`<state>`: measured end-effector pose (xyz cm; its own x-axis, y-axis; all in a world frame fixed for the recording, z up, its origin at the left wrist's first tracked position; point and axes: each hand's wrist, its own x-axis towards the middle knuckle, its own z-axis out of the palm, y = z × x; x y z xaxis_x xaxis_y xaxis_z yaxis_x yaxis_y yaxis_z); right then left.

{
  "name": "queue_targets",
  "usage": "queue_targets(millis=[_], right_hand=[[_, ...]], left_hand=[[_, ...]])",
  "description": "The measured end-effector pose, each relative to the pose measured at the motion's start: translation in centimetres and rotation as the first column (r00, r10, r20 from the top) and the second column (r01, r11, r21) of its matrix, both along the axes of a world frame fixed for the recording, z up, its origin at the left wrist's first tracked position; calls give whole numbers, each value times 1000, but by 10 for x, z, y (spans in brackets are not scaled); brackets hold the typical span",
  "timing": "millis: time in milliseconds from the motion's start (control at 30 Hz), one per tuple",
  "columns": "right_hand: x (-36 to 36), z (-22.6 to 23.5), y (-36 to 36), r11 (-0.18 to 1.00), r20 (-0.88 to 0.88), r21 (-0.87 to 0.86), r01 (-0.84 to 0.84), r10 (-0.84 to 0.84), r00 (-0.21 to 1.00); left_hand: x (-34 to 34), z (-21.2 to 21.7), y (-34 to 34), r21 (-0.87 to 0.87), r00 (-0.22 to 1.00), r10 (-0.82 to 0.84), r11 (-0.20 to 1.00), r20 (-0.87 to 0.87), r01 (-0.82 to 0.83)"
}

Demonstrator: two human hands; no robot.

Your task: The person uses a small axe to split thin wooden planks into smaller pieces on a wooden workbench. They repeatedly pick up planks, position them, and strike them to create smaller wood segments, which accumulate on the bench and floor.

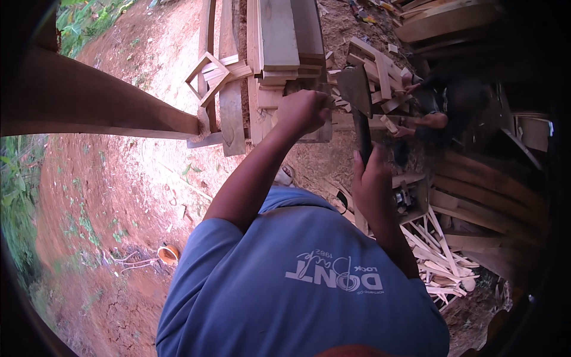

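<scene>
- The right hand (373, 178) is closed around the dark handle of a hatchet (357, 95), blade raised at centre, just right of the other hand.
- The left hand (303, 110) is fisted on a wood piece (315, 132) against the stacked planks (279, 35); what its fingers enclose is hidden.
- A good chop likely needs the left fingers well clear of the blade's path.
- Offcuts (440, 262) lie near right; another person (446, 107) crouches far right, close by.

left: bare red dirt ground (119, 172) lay open | ahead: stacked planks (279, 35) blocked | right: wood offcuts (440, 262) and a crouching person (446, 101) crowded passage
</scene>
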<state>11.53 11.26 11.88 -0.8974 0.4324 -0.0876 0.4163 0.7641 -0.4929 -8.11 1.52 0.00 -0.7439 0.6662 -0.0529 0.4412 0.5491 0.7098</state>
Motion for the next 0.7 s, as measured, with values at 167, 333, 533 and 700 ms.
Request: queue_targets(millis=[167,333,533,700], right_hand=[[-4,-17,11,1000,167,-19,-8,11,986],[-6,26,-5,999,1,-32,-3,3,1000],[-5,-17,7,998,155,68,-4,-7,988],[-9,22,3,1000,135,17,-4,2,991]], left_hand=[[0,-2,0,32,999,36,999,-2,-36],[-2,8,-1,-27,1000,12,1000,20,-12],[0,3,2,3,1000,19,1000,-5,-19],[1,-4,-1,4,1000,18,1000,-20,-18]])
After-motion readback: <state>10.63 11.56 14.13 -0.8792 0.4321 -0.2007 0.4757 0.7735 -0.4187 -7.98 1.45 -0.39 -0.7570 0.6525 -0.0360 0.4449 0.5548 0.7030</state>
